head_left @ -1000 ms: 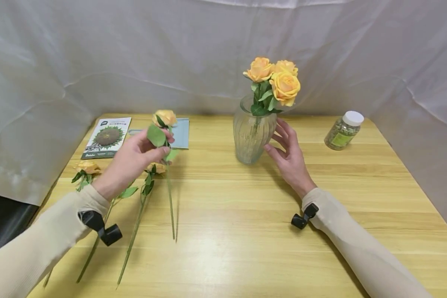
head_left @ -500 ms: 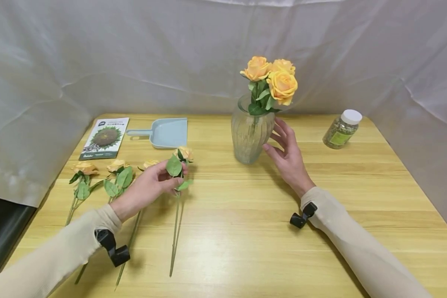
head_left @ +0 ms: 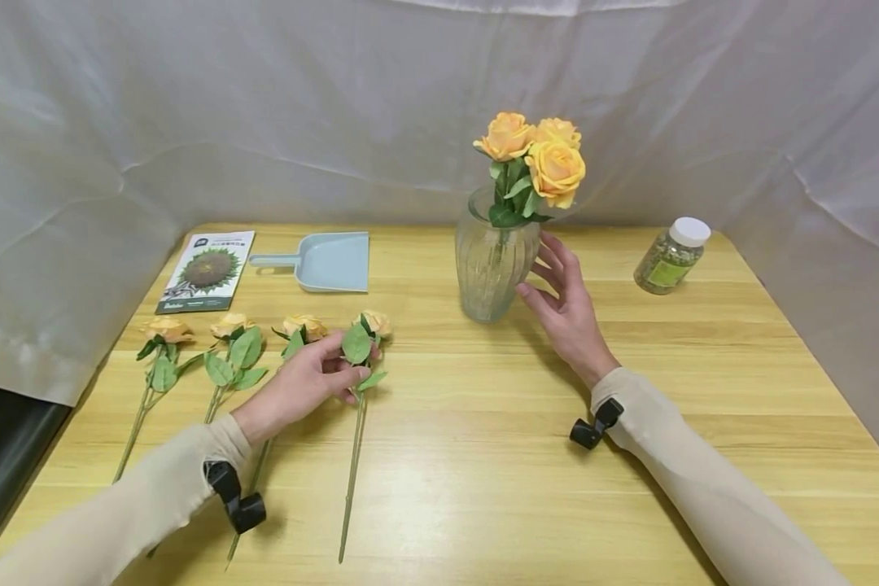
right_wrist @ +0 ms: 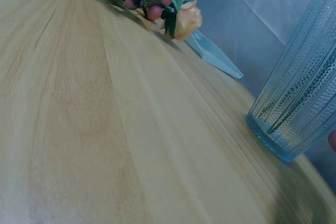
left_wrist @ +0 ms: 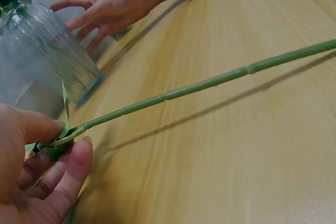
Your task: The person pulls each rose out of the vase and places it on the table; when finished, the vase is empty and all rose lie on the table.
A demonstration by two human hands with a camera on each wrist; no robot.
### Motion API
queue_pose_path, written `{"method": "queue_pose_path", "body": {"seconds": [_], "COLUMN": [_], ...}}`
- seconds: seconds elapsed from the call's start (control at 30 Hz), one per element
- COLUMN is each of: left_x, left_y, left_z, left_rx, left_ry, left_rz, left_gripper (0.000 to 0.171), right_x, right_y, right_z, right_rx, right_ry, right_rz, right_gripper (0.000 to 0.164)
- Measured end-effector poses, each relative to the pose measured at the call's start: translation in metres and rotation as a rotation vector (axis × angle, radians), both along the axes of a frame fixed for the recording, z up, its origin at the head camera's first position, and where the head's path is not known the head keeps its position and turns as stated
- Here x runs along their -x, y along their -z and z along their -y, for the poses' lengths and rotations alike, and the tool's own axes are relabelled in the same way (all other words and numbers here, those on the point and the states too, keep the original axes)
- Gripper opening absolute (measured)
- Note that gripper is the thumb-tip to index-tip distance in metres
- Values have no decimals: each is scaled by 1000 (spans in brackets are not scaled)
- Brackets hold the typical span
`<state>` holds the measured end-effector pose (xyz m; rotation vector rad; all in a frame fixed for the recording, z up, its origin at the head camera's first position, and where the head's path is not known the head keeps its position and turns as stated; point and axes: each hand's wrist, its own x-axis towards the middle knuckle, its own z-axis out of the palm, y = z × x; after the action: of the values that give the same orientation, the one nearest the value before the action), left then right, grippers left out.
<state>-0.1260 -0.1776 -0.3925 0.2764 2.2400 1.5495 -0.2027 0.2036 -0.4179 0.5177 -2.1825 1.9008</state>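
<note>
Low over the table, my left hand point(head_left: 300, 382) pinches a yellow rose point(head_left: 354, 480) by its stem just below the bloom, among the leaves. In the left wrist view the green stem point(left_wrist: 205, 83) slants away from thumb and fingers, its shadow close beside it. A ribbed clear glass vase point(head_left: 481, 268) stands upright at the back middle, holding several yellow roses point(head_left: 557, 171). Against the vase's right side rests my right hand point(head_left: 573, 321), fingers spread and only loosely bent. The right wrist view shows the vase's lower part point(right_wrist: 294, 93) and a fingertip at the edge.
Several more yellow roses point(head_left: 220, 370) lie side by side at the left, partly behind my left arm. Behind them are a seed packet point(head_left: 208, 273) and a light blue dustpan point(head_left: 333, 262). A white-capped jar point(head_left: 670, 256) stands back right. Pale cloth hangs behind the table.
My left hand has brought the rose down and toward me, slightly right, to beside the other lying roses. The dustpan is now uncovered. My right hand stays at the vase.
</note>
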Motion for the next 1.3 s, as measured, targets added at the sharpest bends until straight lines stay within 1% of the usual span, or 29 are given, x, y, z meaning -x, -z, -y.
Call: {"method": "queue_pose_path", "body": {"seconds": [0.1,0.23,0.37,0.6,0.7,0.83,1.0,1.1,1.2,1.3], "left_x": [-1,-3,-4,-6,-6,-4,1,6,14,27], "left_y": [3,3,3,1,1,-1,-9,-16,-28,-42], "left_z": [0,1,1,3,3,4,4,1,-3,-12], "left_rx": [32,68,87,65,44,34,63,52,49,45], "left_ry": [-7,-11,-19,-67,-79,-82,-89,-90,-78,-64], "left_rz": [1,-10,-31,-59,-71,-97,-133,-149,-163,-194], "left_gripper": [37,36,40,60,60,56,54,51,48,46], "right_x": [0,0,0,1,1,0,0,0,1,1], "right_y": [0,0,1,1,1,2,2,2,3,2], "right_z": [0,0,-1,0,0,1,1,1,1,1], "right_rx": [-3,-3,-3,-2,-4,-5,-6,-8,-8,-1], "right_ry": [-2,-2,-1,-4,-4,-4,-2,-2,-2,4], "right_rz": [0,-4,-6,-8,-8,-5,-5,-6,-4,7], "right_gripper": [76,76,76,76,75,75,76,76,76,77]}}
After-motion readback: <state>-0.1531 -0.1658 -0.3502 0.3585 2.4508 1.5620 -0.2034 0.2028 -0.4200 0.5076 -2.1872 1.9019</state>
